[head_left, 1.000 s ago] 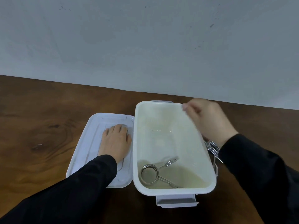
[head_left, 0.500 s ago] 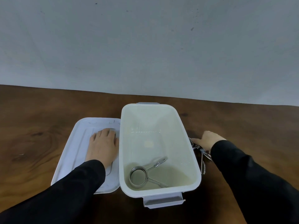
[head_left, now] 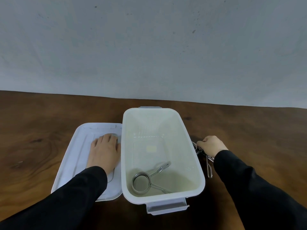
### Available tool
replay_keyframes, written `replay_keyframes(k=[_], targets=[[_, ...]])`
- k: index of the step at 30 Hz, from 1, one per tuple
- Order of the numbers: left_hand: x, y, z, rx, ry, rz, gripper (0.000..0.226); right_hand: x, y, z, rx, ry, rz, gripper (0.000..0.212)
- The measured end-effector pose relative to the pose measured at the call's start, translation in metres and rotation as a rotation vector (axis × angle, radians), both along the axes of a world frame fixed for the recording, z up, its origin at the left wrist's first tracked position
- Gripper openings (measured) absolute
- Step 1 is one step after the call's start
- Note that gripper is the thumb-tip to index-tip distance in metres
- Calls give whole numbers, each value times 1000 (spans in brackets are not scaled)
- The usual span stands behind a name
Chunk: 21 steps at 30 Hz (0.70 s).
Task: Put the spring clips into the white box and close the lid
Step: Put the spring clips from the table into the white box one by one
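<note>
The white box [head_left: 196, 163] stands uncovered on the wooden table, with one metal spring clip [head_left: 146, 178] lying in its near end. Its white lid [head_left: 78, 146] lies flat to the left, touching the box. My left hand [head_left: 104, 151] rests palm down on the lid, fingers together. Right of the box my right hand [head_left: 211, 146] is curled over more spring clips [head_left: 208, 165] on the table, fingers closed around their coil ends. The hand and the box wall hide part of these clips.
The brown wooden table [head_left: 41, 130] runs back to a plain grey wall [head_left: 149, 47]. Grey latches stick out at the box's near end [head_left: 167, 208] and far end [head_left: 150, 107]. Both black sleeves reach in from the bottom edge.
My right hand has dropped from above the box's right rim to the table beside it and closed on the clips there. The left hand has stayed on the lid.
</note>
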<state>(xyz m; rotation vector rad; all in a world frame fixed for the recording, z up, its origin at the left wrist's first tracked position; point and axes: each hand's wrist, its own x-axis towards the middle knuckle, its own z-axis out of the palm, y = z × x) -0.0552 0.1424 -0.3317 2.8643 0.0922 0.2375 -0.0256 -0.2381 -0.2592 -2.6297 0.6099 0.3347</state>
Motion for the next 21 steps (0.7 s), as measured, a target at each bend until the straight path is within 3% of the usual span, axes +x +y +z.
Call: replay_keyframes(k=[10, 14, 18, 21], targets=[[1, 1, -2, 20, 6, -2, 31, 1, 2, 19, -14, -238, -51, 27], [1, 1, -2, 32, 8, -5, 31, 6, 1, 70, -5, -492, 2, 35], [2, 1, -3, 40, 9, -12, 29, 4, 36, 156, 130, -813, 314, 15], [1, 2, -3, 47, 7, -20, 28, -11, 85, 195, 303, -812, 730, 17]])
